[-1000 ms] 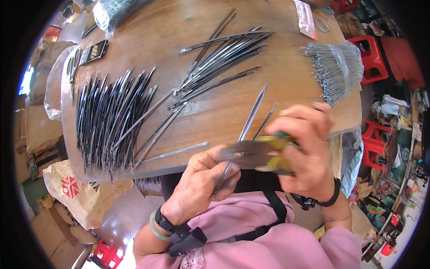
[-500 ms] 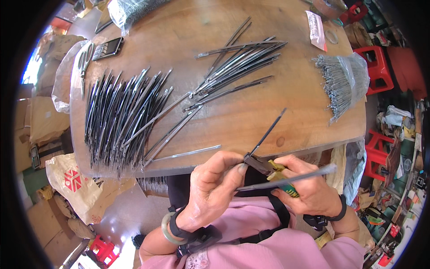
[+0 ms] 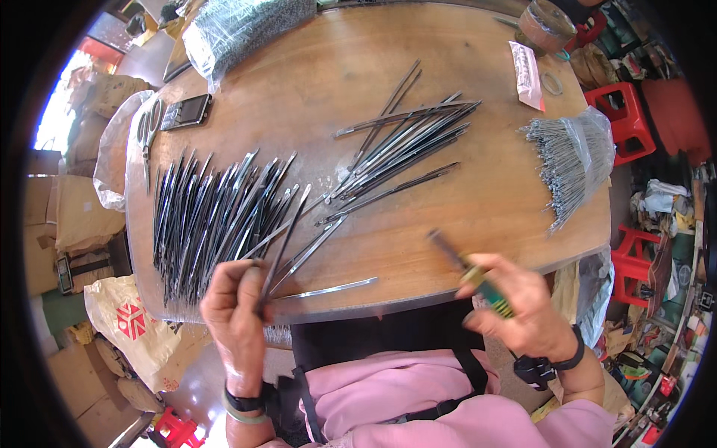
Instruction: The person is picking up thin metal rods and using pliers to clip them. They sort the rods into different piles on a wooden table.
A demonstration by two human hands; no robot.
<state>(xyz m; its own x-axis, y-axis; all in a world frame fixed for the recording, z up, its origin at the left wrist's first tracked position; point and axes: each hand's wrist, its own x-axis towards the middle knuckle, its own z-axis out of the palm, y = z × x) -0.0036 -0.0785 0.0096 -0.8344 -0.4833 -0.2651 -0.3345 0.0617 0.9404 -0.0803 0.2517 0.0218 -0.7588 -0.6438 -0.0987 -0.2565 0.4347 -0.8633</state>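
My left hand (image 3: 237, 299) is at the near edge of the left-hand pile, closed on a thin dark strip (image 3: 287, 231) that slants up and away. Beside it lies a broad row of glossy dark strips (image 3: 202, 224) on the table. In my right hand (image 3: 523, 302) is a pair of pliers (image 3: 484, 290) with green and yellow handles, blurred at the jaws, held over the table's near edge and pointing up and left. A second, looser pile of dark strips (image 3: 407, 149) lies mid-table. A single shiny strip (image 3: 328, 288) rests near the front edge.
On the wooden table (image 3: 478, 201) are a bundle of thin grey wires (image 3: 564, 160) in clear plastic at right, scissors (image 3: 149, 131) and a phone (image 3: 187, 112) at left, a plastic-wrapped bundle (image 3: 250, 30) and a tape roll (image 3: 547, 26) at the back. Red stools (image 3: 620, 123) stand at right.
My left hand has moved left, away from the pliers, to the left pile with a strip in its fingers. My right hand keeps the pliers. The view has shifted, so the table sits lower.
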